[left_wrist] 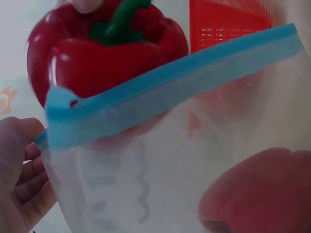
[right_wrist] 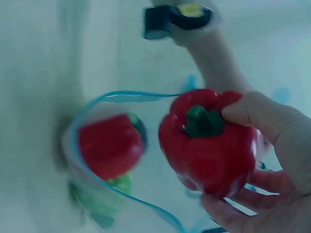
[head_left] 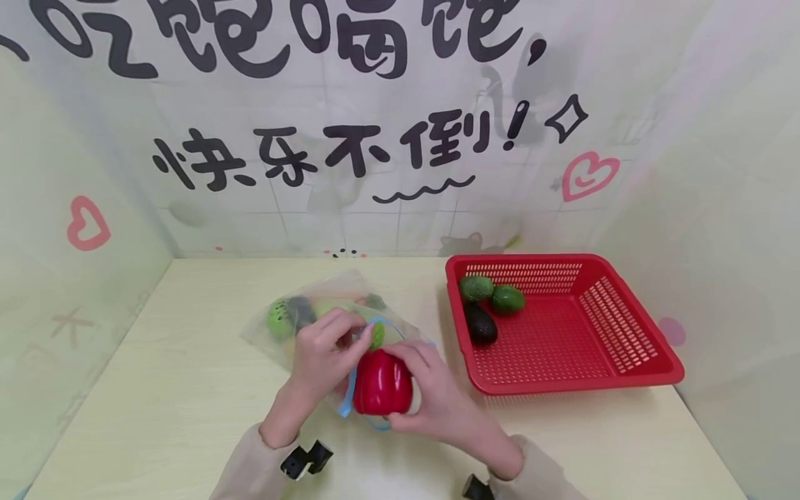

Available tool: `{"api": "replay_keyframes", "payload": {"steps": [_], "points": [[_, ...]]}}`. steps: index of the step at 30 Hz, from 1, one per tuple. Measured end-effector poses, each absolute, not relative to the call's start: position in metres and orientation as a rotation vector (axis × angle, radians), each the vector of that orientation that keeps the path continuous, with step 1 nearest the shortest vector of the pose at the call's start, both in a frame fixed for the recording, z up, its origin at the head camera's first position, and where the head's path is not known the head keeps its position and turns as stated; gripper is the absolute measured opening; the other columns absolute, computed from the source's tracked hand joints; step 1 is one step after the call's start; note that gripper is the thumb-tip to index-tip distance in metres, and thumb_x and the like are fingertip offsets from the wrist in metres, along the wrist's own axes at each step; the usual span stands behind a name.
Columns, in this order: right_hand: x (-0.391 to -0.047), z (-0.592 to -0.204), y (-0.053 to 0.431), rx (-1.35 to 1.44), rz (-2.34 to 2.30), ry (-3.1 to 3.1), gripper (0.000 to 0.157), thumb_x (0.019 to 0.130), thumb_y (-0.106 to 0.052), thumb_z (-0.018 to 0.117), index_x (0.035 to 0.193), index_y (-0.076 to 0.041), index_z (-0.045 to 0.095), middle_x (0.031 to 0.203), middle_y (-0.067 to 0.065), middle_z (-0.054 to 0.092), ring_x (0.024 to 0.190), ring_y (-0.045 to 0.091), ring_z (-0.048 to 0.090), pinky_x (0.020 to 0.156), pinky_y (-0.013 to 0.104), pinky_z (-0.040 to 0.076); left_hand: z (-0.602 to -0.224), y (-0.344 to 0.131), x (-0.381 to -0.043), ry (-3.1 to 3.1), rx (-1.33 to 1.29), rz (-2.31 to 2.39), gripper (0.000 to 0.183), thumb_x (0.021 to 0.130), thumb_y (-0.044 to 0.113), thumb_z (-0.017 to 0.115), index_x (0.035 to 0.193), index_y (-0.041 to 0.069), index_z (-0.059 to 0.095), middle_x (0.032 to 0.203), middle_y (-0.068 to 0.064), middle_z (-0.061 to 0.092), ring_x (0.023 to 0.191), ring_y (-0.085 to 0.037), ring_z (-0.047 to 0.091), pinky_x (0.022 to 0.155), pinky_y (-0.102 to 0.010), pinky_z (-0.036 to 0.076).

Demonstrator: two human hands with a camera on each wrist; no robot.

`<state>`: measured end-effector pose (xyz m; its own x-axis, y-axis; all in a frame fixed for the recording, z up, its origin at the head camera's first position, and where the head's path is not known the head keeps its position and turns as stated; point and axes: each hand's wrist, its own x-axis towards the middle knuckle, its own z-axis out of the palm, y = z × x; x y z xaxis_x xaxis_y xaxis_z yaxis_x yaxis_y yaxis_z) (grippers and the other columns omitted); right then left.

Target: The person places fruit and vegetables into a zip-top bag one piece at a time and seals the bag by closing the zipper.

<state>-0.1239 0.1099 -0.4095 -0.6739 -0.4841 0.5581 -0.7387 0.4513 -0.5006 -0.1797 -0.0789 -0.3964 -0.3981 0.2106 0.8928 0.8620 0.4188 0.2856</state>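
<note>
The right hand [head_left: 437, 396] grips a glossy, lobed pepper [head_left: 382, 383], the left hand [head_left: 326, 351] pinching a filmy bag [left_wrist: 163, 170].

The pale table [head_left: 187, 389] carries 1 bag [head_left: 342, 286], 1 basket [head_left: 571, 384].

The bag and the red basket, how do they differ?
The bag is hazily see-through with a blue-edged mouth; the basket is red with slotted walls. The left hand pinches the bag's edge, while no hand touches the basket. Both contain produce.
</note>
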Motion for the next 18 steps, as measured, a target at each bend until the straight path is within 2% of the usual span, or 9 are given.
{"api": "replay_keyframes", "payload": {"steps": [6, 10, 13, 18], "points": [[-0.132, -0.442, 0.08, 0.984, 0.893, -2.173, 0.08, 0.056, -0.011, 0.08, 0.127, 0.003, 0.046, 0.122, 0.015, 0.048, 0.11, 0.026, 0.046, 0.09, 0.027, 0.048, -0.401, -0.078, -0.174, -1.839, -0.943, -0.966, 0.03, 0.092, 0.023, 0.054, 0.07, 0.006, 0.062, 0.064, -0.002, 0.057, 0.048, -0.007, 0.047, 0.043, -0.015, 0.041], [-0.143, -0.458, 0.067, 0.929, 0.874, -2.077, 0.074, 0.058, -0.01, 0.079, 0.124, 0.004, 0.048, 0.117, 0.015, 0.051, 0.104, 0.027, 0.049, 0.09, 0.031, 0.046, -0.403, -0.077, -0.172, -1.816, -0.975, -0.975, 0.027, 0.092, 0.022, 0.055, 0.072, 0.006, 0.063, 0.064, -0.002, 0.056, 0.047, -0.007, 0.045, 0.043, -0.015, 0.039], [-0.152, -0.463, 0.059, 0.835, 0.918, -2.105, 0.06, 0.06, -0.009, 0.078, 0.114, 0.001, 0.052, 0.102, 0.01, 0.056, 0.092, 0.023, 0.053, 0.081, 0.031, 0.047, -0.403, -0.076, -0.171, -1.807, -1.006, -0.974, 0.026, 0.092, 0.021, 0.055, 0.073, 0.006, 0.063, 0.066, -0.002, 0.058, 0.049, -0.008, 0.047, 0.045, -0.016, 0.041], [-0.167, -0.459, 0.048, 0.706, 1.094, -2.3, 0.019, 0.067, -0.002, 0.069, 0.082, -0.002, 0.058, 0.068, 0.003, 0.051, 0.062, 0.016, 0.048, 0.057, 0.019, 0.04, -0.401, -0.075, -0.172, -1.783, -1.018, -0.988, 0.025, 0.092, 0.019, 0.054, 0.073, 0.004, 0.062, 0.067, -0.004, 0.059, 0.052, -0.009, 0.049, 0.047, -0.018, 0.043]]}}
